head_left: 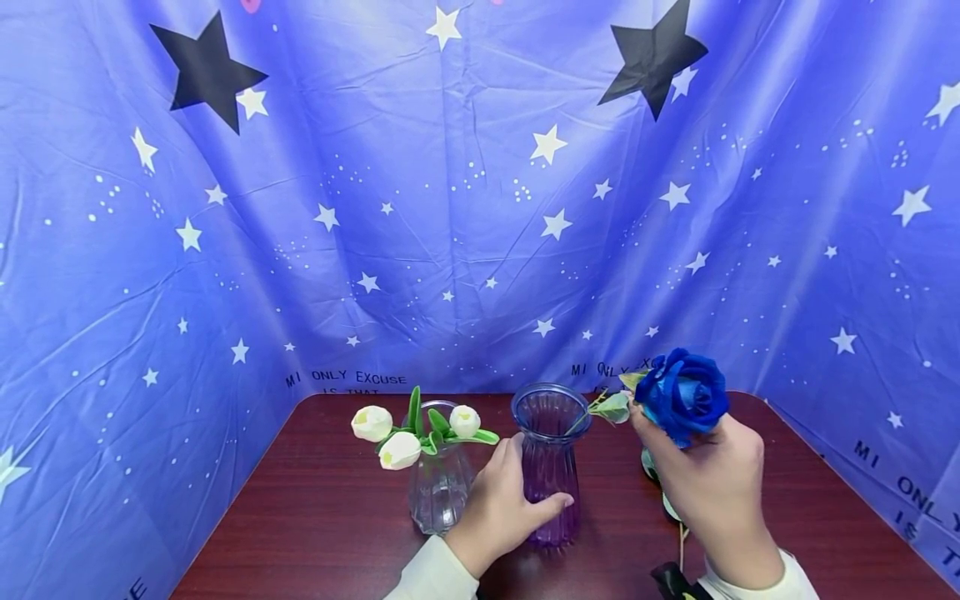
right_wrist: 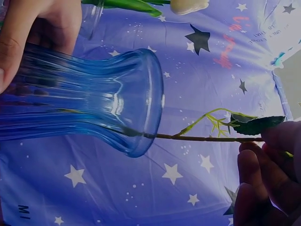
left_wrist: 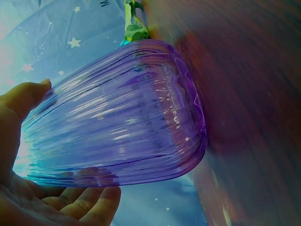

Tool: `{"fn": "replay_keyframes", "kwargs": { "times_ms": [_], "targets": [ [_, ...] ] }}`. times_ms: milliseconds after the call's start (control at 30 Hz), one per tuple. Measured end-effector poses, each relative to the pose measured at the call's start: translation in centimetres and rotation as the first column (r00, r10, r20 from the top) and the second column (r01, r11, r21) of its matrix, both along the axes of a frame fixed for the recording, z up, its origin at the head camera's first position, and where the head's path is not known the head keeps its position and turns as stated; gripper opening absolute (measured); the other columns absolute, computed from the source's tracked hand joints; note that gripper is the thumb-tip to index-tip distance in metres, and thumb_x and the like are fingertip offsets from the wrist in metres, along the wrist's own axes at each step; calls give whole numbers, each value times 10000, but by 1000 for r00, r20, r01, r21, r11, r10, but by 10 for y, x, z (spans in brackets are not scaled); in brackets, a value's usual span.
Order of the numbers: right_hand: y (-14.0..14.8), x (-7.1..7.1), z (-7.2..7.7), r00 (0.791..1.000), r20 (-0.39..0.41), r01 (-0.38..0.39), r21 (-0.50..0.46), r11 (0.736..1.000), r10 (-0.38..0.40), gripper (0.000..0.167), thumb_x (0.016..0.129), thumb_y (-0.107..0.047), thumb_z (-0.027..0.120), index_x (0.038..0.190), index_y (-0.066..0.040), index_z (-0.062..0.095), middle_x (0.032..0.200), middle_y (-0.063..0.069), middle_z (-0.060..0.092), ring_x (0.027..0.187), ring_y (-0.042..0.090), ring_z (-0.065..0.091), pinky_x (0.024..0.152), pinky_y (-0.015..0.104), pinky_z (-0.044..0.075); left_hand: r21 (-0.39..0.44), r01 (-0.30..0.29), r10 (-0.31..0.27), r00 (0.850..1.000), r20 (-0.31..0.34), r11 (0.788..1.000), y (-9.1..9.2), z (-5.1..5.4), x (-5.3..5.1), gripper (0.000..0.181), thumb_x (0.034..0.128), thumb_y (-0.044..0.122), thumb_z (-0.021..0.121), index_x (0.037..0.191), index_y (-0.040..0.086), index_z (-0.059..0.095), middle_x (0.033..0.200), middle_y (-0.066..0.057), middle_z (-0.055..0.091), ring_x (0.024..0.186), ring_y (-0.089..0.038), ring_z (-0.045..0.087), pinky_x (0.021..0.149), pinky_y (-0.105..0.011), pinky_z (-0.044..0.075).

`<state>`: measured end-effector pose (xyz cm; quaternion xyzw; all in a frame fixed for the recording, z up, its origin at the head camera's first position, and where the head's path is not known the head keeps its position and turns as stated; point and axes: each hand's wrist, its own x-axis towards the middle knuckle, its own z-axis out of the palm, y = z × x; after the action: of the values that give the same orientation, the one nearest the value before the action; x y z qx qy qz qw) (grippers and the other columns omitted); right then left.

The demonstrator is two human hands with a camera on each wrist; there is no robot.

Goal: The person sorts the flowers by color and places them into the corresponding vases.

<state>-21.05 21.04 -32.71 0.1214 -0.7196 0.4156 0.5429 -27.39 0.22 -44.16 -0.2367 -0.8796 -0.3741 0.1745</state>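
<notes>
A ribbed glass vase [head_left: 551, 471], blue at the rim and purple at the base, stands upright on the table. My left hand [head_left: 506, 504] grips its side, thumb across the near face; the left wrist view shows fingers curled round the purple glass [left_wrist: 117, 117]. My right hand [head_left: 708, 479] holds a blue rose [head_left: 684, 396] to the right of the vase. In the right wrist view, the fingers of the right hand [right_wrist: 270, 176] pinch the brown stem [right_wrist: 202, 138] near a leaf. The lower end of that stem lies inside the vase mouth [right_wrist: 153, 103].
Left of the held vase stands a clear glass vase [head_left: 438, 492] with white tulips [head_left: 400, 450]. Beneath my right forearm lies another stem [head_left: 682, 542] with leaves and a dark piece [head_left: 670, 581] at the near edge. A blue star-print cloth [head_left: 465, 208] surrounds the dark red table [head_left: 300, 500].
</notes>
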Motion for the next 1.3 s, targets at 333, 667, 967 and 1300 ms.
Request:
{"fn": "replay_keyframes", "kwargs": {
  "times_ms": [333, 667, 967, 1300],
  "targets": [
    [-3, -9, -8, 997, 25, 69, 53, 996, -70, 232, 670, -33, 912, 859, -75, 783, 707, 22, 748, 723, -149, 570, 651, 133, 436, -15, -3, 3, 1000, -1, 1000, 0, 1, 0, 902, 792, 572, 845, 1464, 109, 461, 1253, -7, 620, 1119, -144, 655, 973, -370, 560],
    [-9, -14, -12, 999, 14, 29, 137, 990, -32, 225, 679, -82, 917, 718, -170, 713, 565, -46, 588, 548, -15, 402, 520, 195, 354, -13, -6, 6, 1000, -14, 1000, -1, 1, -1, 896, 791, 578, 842, 1457, 110, 467, 1231, 1, 620, 1087, -136, 658, 957, -366, 565],
    [-15, -22, -20, 999, -40, -2, 218, 976, 11, 389, 701, -77, 849, 589, -257, 522, 539, -140, 368, 543, -38, 278, 484, 164, 252, -11, -8, 8, 1000, -18, 1000, 0, 0, -1, 886, 781, 568, 852, 1446, 118, 477, 1212, 13, 619, 1054, -121, 654, 936, -352, 565],
    [-21, -20, -24, 1000, 28, -16, 265, 964, 9, 462, 725, -95, 869, 570, -263, 468, 522, -121, 343, 521, -28, 263, 478, 155, 246, -11, -11, 10, 1000, -16, 1000, 0, 0, -1, 875, 777, 575, 852, 1432, 127, 485, 1201, 14, 622, 1040, -113, 652, 928, -347, 569]
  ]
}}
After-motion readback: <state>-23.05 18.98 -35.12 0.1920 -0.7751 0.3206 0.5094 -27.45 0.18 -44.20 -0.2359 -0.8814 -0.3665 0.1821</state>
